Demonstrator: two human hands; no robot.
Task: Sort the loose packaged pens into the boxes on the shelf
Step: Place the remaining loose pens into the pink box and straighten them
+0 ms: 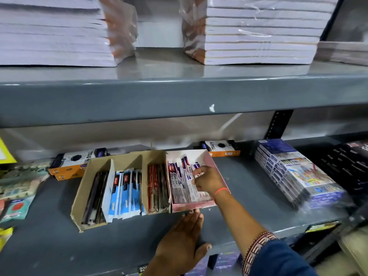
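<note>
My right hand (207, 181) in pink box (214, 166), fingers pinching white-purple pen packets (180, 180); my left hand (183, 234) flat, unclenched, on shelf (49, 246), fingertips touching box front.

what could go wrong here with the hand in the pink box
1. The right hand is pressing among the purple-and-white pen packets in the pink box; a push could slide the box, since the left hand only touches its front edge.
2. The blue pen packets already spill over the front of the cardboard box and could slip onto the shelf.
</note>
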